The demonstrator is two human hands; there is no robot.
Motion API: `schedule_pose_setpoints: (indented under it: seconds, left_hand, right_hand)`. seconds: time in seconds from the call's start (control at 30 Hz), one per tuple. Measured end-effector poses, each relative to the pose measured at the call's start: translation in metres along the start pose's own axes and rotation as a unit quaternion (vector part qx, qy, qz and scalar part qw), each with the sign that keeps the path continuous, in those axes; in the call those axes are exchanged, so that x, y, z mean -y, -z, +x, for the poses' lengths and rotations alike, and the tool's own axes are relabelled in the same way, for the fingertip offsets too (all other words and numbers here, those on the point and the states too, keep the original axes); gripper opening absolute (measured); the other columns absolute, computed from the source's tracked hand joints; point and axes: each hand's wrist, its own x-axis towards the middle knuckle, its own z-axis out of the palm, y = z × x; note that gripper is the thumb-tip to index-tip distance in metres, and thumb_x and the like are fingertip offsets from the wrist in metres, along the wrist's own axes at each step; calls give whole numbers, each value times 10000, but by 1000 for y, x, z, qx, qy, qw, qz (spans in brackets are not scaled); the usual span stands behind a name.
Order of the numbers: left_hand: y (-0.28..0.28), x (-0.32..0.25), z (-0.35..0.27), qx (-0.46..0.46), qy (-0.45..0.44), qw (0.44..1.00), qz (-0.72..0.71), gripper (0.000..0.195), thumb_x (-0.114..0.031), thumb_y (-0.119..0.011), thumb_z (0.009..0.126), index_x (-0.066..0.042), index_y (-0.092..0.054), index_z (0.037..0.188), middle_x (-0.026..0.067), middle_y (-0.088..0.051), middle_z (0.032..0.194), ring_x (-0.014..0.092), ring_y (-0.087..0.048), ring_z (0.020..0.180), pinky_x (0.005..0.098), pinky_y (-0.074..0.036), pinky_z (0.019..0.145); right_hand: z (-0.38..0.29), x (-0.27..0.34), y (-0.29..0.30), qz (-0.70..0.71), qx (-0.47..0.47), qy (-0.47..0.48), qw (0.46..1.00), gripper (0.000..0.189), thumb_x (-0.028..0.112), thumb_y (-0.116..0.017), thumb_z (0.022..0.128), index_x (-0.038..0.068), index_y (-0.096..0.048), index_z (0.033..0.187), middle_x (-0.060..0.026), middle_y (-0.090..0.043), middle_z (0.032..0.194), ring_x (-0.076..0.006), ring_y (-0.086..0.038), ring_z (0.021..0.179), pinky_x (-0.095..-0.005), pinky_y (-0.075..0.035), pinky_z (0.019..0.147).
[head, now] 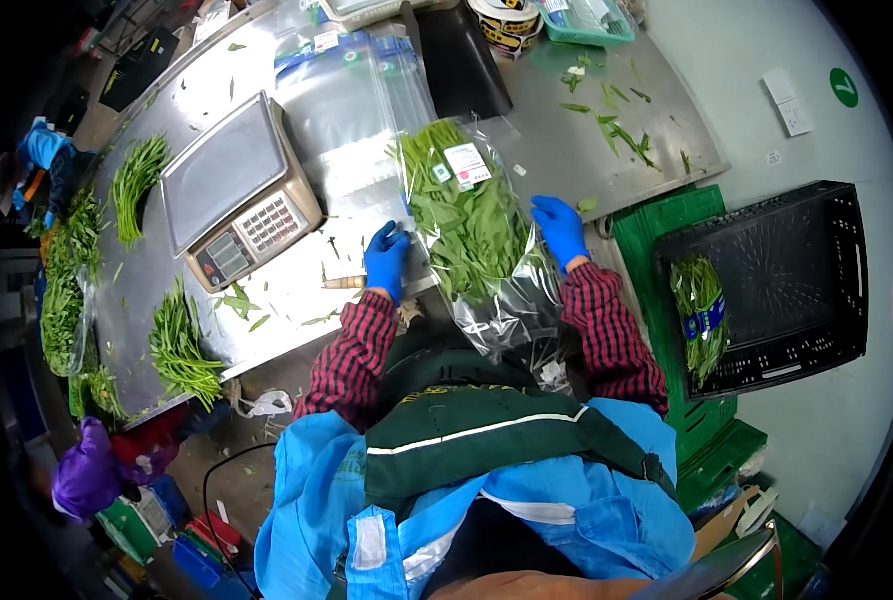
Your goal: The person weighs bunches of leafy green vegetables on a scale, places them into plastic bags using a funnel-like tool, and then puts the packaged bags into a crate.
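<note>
A clear plastic bag of leafy green vegetables (470, 217) lies at the near edge of the steel table, its stems pointing away and its loose film hanging over the edge. The bag bears a white label. My left hand (388, 259), in a blue glove, is left of the bag with its fingers bent and nothing seen in it. On the other side, my right hand (560, 231), also gloved in blue, is beside the bag's film with its fingers loosely curved; whether it touches the film I cannot tell. Flat empty bags (334, 112) lie beyond.
A weighing scale (229, 180) stands left on the steel table (604, 150). Bunches of greens (180, 341) lie about it. At right, a black crate (761, 292) holds a banded bunch (700, 315) on green crates (641, 225). Label rolls (506, 26) stand at the back. Other people are at far left.
</note>
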Motion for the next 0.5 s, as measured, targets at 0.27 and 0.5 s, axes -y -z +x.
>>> schedule_pose_setpoints:
  seconds: [0.27, 0.5]
  left_hand:
    - [-8, -6, -132, 81, 222, 969, 75, 315, -294, -584, 896, -34, -631, 1069, 65, -669, 909, 150, -629, 790, 255, -488, 711]
    - [-7, 42, -162, 136, 235, 962, 22, 237, -191, -561, 904, -17, -641, 1045, 52, -665, 864, 131, -617, 740, 277, -509, 702]
  right_hand:
    - [-106, -21, 68, 93, 110, -246, 958, 304, 200, -617, 856, 21, -616, 1102, -49, -653, 902, -94, -584, 754, -229, -470, 682]
    - [-136, -15, 90, 128, 171, -276, 937, 265, 166, -612, 867, -16, -617, 1060, -42, -658, 873, -98, -606, 763, -216, -473, 674]
